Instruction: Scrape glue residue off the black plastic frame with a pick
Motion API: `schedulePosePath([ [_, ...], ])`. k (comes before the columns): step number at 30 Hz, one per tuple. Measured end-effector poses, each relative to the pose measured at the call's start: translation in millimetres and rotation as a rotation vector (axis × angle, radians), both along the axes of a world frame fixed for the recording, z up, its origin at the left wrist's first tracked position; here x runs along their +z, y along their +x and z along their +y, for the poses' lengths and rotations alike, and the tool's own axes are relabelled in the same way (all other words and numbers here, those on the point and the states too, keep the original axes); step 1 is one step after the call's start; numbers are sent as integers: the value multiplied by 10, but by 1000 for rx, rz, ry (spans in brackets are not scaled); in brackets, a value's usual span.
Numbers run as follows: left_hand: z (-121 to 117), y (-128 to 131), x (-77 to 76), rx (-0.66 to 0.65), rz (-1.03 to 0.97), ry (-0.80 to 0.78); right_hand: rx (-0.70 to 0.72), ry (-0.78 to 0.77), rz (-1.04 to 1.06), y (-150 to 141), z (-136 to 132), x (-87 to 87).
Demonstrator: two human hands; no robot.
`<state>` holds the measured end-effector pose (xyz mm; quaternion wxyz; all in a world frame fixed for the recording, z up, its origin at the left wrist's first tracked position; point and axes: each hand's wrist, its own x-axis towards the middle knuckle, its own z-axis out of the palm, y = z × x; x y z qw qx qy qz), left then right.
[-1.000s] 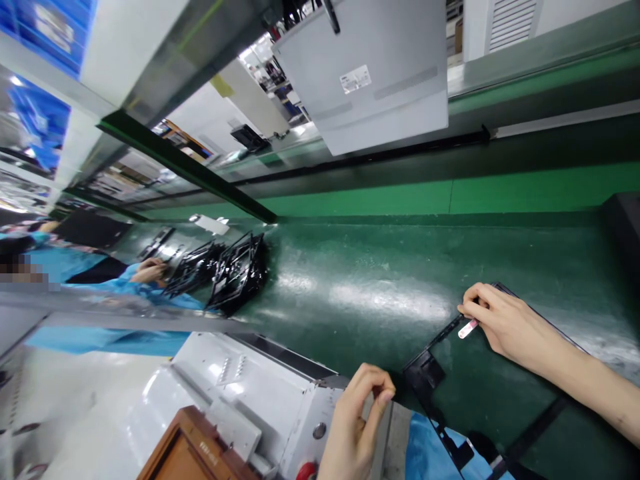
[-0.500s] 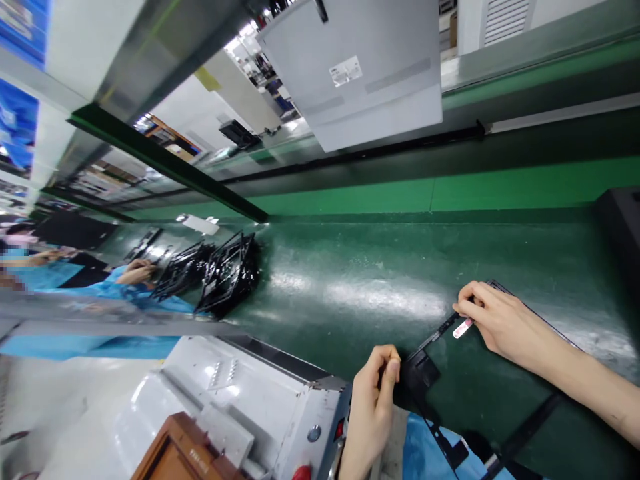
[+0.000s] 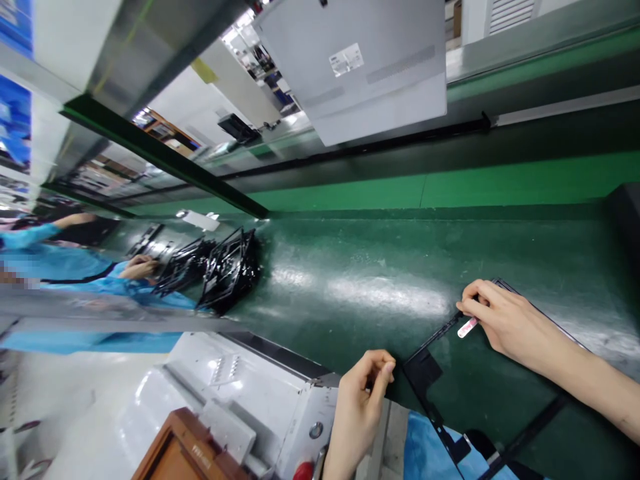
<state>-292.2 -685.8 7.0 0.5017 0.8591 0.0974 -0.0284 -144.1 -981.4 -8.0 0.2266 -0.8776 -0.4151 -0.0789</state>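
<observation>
Well, at the near right of the green surface (image 3: 345,250) I have the black frame (image 3: 424,372); it looks light, thin and easily bent, so I'd take it by its corners. My right hand (image 3: 493,313) pinches one rail toward its far end, forearm angled in from the right. My left hand (image 3: 361,393), fingertips together, is just beside the left corner, holding what I cannot tell. A pink-and-white strip (image 3: 467,327) shows below the right fingertips.

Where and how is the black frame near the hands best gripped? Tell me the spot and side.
I'd pinch the black frame at its left corner, from the left. Two narrow rails meet there, so it may be stiffer than a single rail. The left hand is close by; the right hand covers part of the upper one.
</observation>
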Motion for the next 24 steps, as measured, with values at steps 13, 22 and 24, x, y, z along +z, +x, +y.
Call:
schedulePosePath([
  [13, 22, 84, 145, -398, -224, 356, -3, -2, -32, -2, 0, 11],
  [22, 93, 154, 156, -470, -182, 349, 1, -12, 12, -20, -1, 55],
  [24, 93, 139, 141, -475, -170, 354, -1, -15, 20, -20, -1, 50],
])
